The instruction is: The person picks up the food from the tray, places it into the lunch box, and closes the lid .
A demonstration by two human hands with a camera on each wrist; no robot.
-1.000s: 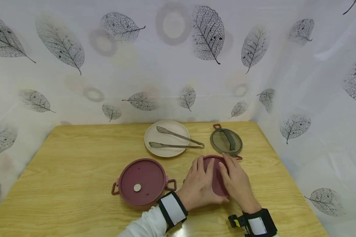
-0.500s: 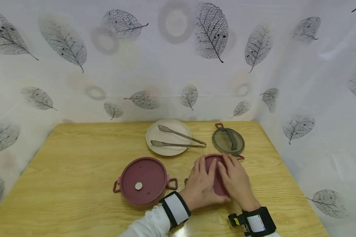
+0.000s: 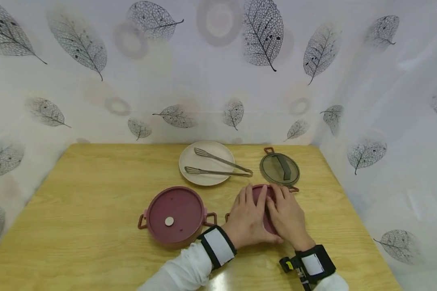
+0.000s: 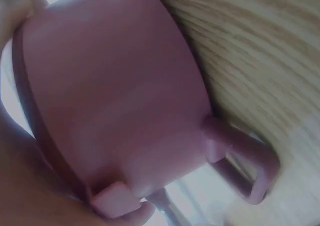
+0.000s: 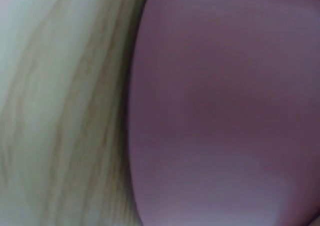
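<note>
One left hand [image 3: 248,218] and one right hand [image 3: 288,214] touch a smooth, round maroon pot [image 4: 122,90], whether gripping I cannot tell.

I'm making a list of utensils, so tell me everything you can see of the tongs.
The tongs are grey and look metal, with two slim arms joined by a bend, each ending in a slotted head. They lie spread in a narrow V on the pale plate, heads towards the left, the bend jutting past the plate's right edge. Whether that bend touches the table isn't clear.
</note>
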